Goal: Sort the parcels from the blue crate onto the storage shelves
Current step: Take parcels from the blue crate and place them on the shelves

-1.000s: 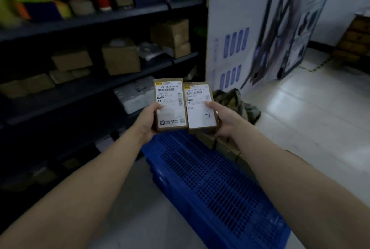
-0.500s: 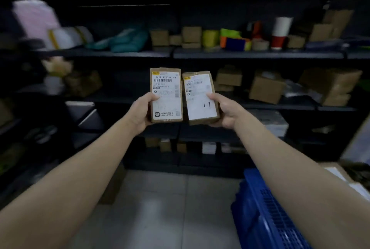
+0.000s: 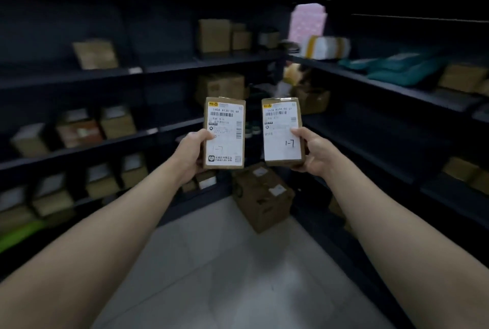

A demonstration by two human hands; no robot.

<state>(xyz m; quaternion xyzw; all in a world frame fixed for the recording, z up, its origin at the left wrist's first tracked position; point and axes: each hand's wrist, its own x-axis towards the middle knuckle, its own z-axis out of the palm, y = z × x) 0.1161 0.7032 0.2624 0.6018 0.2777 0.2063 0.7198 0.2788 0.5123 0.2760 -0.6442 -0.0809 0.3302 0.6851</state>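
The left grip [image 3: 192,152] and right grip [image 3: 313,152] are each pinching one parcel [image 3: 225,140] by its edge, risking a slip onto the floor [image 3: 238,275].

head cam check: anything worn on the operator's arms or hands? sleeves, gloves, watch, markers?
Nothing worn shows. Left hand and right hand ungloved, wrists without watch or band. Left forearm and right forearm uncovered to the frame edge, no sleeve in view. No markers or cables. Fingers mostly hidden, so rings unknown.
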